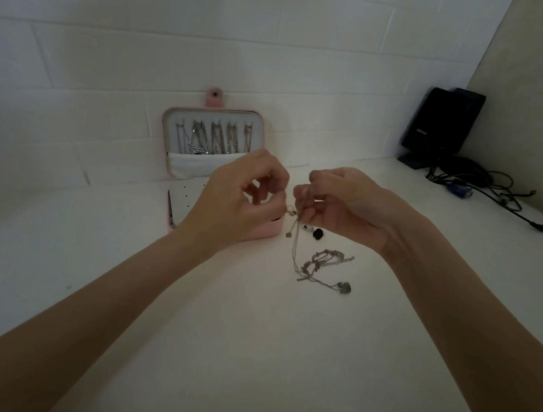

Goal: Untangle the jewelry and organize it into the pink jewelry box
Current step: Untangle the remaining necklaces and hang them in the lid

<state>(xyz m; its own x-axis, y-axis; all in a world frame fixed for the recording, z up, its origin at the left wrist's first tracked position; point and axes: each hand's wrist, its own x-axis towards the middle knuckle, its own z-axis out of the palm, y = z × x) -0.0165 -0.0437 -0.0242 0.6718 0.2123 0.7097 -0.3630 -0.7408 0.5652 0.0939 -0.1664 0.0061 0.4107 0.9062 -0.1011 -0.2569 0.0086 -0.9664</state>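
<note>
- Jewelry, a thin tangled silver chain (295,243) with small charms, hangs from both hands just above the white tabletop (243,357); its lower end lies in a loose knot at about 5 o'clock from the hands, with a dark heart-shaped pendant (344,287) at the far end.
- Left hand (244,195) has its fingers curled, pinching a small ring or clasp of the chain at its fingertips.
- Right hand (339,207) is curled too, gripping the chain's upper strands between thumb and fingers.
- Pink jewelry box (208,163) stands open at 11 o'clock from the hands, its lid upright against the white brick wall (215,43); several silver chains (213,139) already hang in a row inside the lid, so part of the sorting looks done.
- Left to do, by my reading: free this chain from the knot, hang it, then deal with the small dark pieces (318,234) lying just beyond the right hand.
- Room: bare tabletop spreads wide toward 6 o'clock. A black device (441,124) and its cables (492,193) sit well apart at 2 o'clock, near the corner.
</note>
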